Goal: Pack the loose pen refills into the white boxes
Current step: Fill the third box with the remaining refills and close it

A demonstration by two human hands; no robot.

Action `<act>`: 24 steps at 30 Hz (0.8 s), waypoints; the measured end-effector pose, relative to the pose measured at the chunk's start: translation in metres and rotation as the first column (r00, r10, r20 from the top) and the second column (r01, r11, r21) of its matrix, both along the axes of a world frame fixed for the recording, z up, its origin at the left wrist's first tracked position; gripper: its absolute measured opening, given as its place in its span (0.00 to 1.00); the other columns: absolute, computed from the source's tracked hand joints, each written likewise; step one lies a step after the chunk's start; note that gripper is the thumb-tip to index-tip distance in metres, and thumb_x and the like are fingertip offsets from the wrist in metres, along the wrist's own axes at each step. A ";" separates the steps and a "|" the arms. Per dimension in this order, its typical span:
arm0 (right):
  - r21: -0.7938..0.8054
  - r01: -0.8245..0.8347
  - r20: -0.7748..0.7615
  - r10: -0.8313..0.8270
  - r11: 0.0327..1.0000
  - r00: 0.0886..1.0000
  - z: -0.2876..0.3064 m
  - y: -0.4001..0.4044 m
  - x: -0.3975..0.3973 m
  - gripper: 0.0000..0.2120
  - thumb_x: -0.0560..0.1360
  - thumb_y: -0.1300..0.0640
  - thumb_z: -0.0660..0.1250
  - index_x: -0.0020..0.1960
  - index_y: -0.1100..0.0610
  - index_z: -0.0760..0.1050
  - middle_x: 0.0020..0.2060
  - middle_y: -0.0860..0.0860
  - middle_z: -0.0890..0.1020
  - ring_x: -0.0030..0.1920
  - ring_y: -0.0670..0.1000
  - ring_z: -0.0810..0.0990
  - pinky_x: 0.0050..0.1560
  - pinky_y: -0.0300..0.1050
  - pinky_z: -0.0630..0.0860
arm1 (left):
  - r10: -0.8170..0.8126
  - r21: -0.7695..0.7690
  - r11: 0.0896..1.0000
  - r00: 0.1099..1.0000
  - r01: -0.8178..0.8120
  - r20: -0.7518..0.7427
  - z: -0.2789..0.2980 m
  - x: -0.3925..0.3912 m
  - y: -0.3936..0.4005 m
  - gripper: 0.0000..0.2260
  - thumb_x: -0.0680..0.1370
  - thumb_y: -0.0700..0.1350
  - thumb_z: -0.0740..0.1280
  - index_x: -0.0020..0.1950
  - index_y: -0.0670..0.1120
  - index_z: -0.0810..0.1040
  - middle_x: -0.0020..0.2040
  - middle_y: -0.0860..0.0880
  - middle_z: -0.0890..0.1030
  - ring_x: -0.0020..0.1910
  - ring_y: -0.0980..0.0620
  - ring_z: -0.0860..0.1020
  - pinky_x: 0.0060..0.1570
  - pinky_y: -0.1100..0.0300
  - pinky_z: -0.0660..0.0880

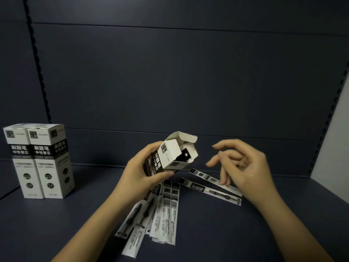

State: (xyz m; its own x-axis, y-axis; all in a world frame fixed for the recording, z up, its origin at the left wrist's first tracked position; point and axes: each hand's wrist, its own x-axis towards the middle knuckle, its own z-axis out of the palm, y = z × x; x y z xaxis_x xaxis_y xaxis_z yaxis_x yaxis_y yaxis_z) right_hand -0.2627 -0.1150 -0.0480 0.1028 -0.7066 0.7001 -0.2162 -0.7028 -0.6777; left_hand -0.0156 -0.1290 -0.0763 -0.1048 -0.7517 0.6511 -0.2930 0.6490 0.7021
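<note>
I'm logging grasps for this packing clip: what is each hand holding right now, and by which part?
The left hand grips the open white box around its lower body. The right hand holds nothing.

— What does the dark shelf surface [264,233] carry?
— A group of closed white boxes [39,161] stands upright on it, side by side and touching.
— And relative to those boxes?
— Well to their right, nearer the camera, a fan of packaged pen refills [156,214] lies flat, the packets overlapping one another.
— Anything beyond the fan?
— Farther right from the boxes, two more refill packets [211,188] lie side by side at a slant, apart from the fan, their right ends hidden from view.
</note>
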 end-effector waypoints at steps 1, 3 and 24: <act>0.055 0.032 -0.017 -0.031 0.998 0.999 0.001 -0.004 -0.003 0.07 0.79 0.68 0.65 0.50 0.57 0.78 0.37 0.55 0.86 0.24 0.54 0.76 0.26 0.42 0.74 | -0.001 0.001 1.000 1.000 0.001 -0.005 0.000 0.000 0.000 0.29 0.69 0.34 0.78 0.63 0.57 0.76 0.59 0.60 0.81 0.61 0.59 0.78 0.59 0.68 0.73; 0.160 0.142 -0.133 -0.122 0.977 0.984 -0.003 -0.017 -0.006 0.07 0.78 0.66 0.66 0.47 0.56 0.79 0.35 0.54 0.85 0.27 0.50 0.79 0.29 0.39 0.76 | -0.001 0.000 1.000 1.000 0.001 0.000 0.000 0.000 0.000 0.29 0.69 0.34 0.78 0.63 0.58 0.75 0.60 0.60 0.81 0.62 0.59 0.78 0.60 0.68 0.73; 0.350 0.487 -0.840 0.037 0.800 0.542 -0.042 -0.044 -0.012 0.09 0.75 0.56 0.71 0.54 0.48 0.76 0.49 0.47 0.77 0.47 0.46 0.77 0.42 0.35 0.69 | 0.007 0.008 1.000 1.000 -0.007 0.024 -0.002 -0.001 0.001 0.29 0.70 0.36 0.78 0.63 0.59 0.75 0.59 0.60 0.81 0.62 0.60 0.78 0.59 0.68 0.74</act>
State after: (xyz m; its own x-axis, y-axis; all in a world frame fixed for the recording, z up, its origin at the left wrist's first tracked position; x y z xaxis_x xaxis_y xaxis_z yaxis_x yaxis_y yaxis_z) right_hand -0.2747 -0.1590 -0.0897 0.1913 -0.9806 -0.0427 -0.9237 -0.1651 -0.3458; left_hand -0.0162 -0.1285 -0.0778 -0.1149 -0.7575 0.6426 -0.3147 0.6413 0.6997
